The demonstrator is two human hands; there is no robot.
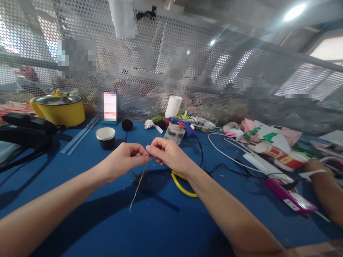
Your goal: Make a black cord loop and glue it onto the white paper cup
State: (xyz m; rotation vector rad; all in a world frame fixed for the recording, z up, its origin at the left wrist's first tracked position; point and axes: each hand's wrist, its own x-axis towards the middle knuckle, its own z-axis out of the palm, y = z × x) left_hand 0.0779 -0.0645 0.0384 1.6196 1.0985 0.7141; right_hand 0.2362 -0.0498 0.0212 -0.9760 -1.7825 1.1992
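My left hand and my right hand meet over the middle of the blue table, fingertips pinched together. From between them a thin, silvery twisted wire hangs down at a slant; its upper end is hidden by the fingers. Something small and dark shows at the fingertips, too small to name. Behind my right wrist lies a yellow curved handle. A clear jar stands just beyond my right hand, with a blue glue gun by it. Left of my hands is a black-and-white paper cup.
At the back are a yellow pot, a lit phone, a black yarn ball and a white roll. Cables, a white power strip and a magenta device lie right, near another person's arm. Perforated metal screens stand behind.
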